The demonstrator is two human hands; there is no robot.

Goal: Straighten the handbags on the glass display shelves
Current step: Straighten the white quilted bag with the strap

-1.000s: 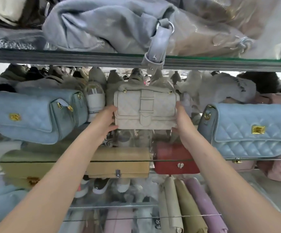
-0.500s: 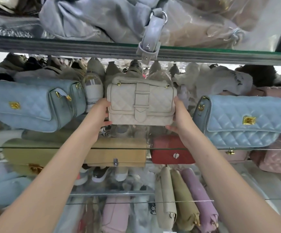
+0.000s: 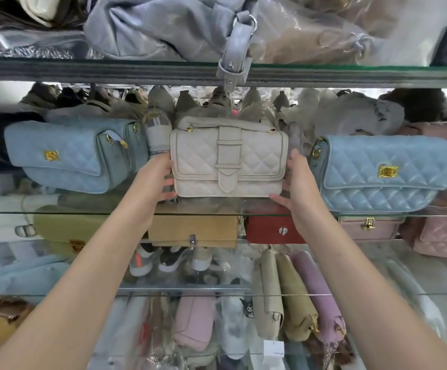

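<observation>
The cream quilted handbag [image 3: 227, 161] stands in a tight slot on the middle glass shelf [image 3: 56, 212]. At its 9 o'clock lies a light-blue quilted handbag [image 3: 75, 156], turned so that its end panel faces the gap, with a grey sneaker [image 3: 158, 134] wedged between the two. At 3 o'clock sits a second light-blue flap bag [image 3: 385, 172] with a gold clasp, its end just beside the right hand [image 3: 301, 182]. At 12 o'clock a grey buckled strap [image 3: 234, 54] hangs off a slouchy grey bag [image 3: 150, 25] on the upper shelf [image 3: 110, 73], and its tip hangs over that shelf's edge, above the cream bag's top handle. Through the glass at 6 o'clock shows a tan clutch [image 3: 193, 231], and at 5 o'clock a red bag [image 3: 270, 231]. Pink quilted bags [image 3: 444, 236] crowd the far 4 o'clock side.

The cream bag is upright and faces squarely forward, strap closure centred. The left hand [image 3: 154, 180] clasps its 9 o'clock end, fingertips curling onto the lower front corner. The right hand clasps the 3 o'clock end, with its thumb under the bottom corner at 5 o'clock and its fingers running up the side. Both hands hold the bag between them. Whether its base touches the glass cannot be told.
</observation>
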